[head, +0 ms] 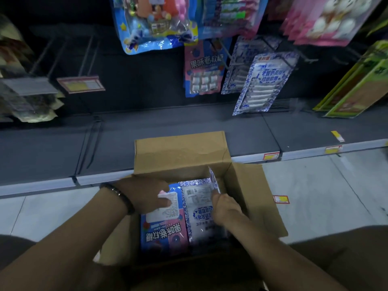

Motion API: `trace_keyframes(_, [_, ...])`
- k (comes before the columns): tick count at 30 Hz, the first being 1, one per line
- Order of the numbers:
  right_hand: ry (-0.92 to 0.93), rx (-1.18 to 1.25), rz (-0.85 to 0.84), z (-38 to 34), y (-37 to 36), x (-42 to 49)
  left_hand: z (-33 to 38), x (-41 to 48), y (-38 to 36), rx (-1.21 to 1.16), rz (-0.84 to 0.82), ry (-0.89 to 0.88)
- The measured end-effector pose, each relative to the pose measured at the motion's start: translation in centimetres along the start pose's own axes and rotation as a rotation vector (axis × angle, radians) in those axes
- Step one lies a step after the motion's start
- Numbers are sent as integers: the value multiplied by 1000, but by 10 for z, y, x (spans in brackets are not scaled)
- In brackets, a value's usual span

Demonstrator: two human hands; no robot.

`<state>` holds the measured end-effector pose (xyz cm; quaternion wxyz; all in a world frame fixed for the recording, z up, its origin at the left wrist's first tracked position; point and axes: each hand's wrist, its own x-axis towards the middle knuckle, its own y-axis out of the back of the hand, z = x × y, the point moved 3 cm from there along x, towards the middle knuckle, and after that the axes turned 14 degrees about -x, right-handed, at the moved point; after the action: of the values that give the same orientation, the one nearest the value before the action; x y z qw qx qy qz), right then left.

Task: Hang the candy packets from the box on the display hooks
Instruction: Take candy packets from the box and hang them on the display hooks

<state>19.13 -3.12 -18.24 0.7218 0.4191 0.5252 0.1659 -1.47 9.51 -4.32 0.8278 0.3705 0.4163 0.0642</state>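
Observation:
An open cardboard box (180, 154) stands on the floor below me. Inside lie a pink-and-blue candy packet (165, 234) and, to its right, white packets with a blue pattern (199, 206). My left hand (144, 196) reaches into the box and its thumb and fingers pinch the top of the pink-and-blue packet. My right hand (224, 208) is in the box too, its fingers curled round the right edge of the white-and-blue packets. Above, matching packets hang on display hooks: a pink-and-blue one (202, 70) and white-and-blue ones (266, 80).
Bare metal hooks (63, 53) with a price tag (80, 84) stick out at the upper left. A dark bottom shelf (147, 133) runs behind the box. Other hanging goods fill the top (155, 24) and the right side (357, 87). Pale floor tiles (315, 196) lie around the box.

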Motion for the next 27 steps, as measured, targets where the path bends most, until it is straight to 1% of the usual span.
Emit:
trace_keyframes(3, [55, 81, -25, 2, 40, -18, -5, -10, 15, 8, 35, 46])
trace_keyframes(6, [126, 270, -26, 12, 80, -36, -7, -20, 22, 11, 99, 69])
trace_keyframes(8, [208, 399, 0, 22, 103, -47, -10, -26, 23, -33, 138, 90])
trace_keyframes(11, [360, 448, 44, 38, 132, -64, -5, -34, 25, -89, 266, 106])
trace_keyframes(13, [414, 494, 34, 46, 148, -73, 3, -39, 25, -162, 413, 45])
trace_keyframes(15, [497, 573, -37, 50, 160, -82, 14, -41, 27, -236, 569, -63])
trace_keyframes(17, [565, 634, -101, 46, 171, -91, 23, -41, 29, -278, 644, -169])
trace_keyframes(19, [613, 613, -75, 37, 182, -93, 29, -38, 27, -311, 662, -233])
trace_keyframes(21, [654, 615, -22, 26, 187, -93, 32, -35, 26, -209, 663, -259])
trace_keyframes(23, [671, 617, -7, 18, 187, -93, 33, -32, 30, -108, 679, -248])
trace_keyframes(25, [690, 546, -4, 12, 186, -96, 34, -32, 37, -60, 674, -236])
trace_keyframes(27, [699, 506, 2, 9, 186, -97, 37, -34, 42, -71, 639, -266])
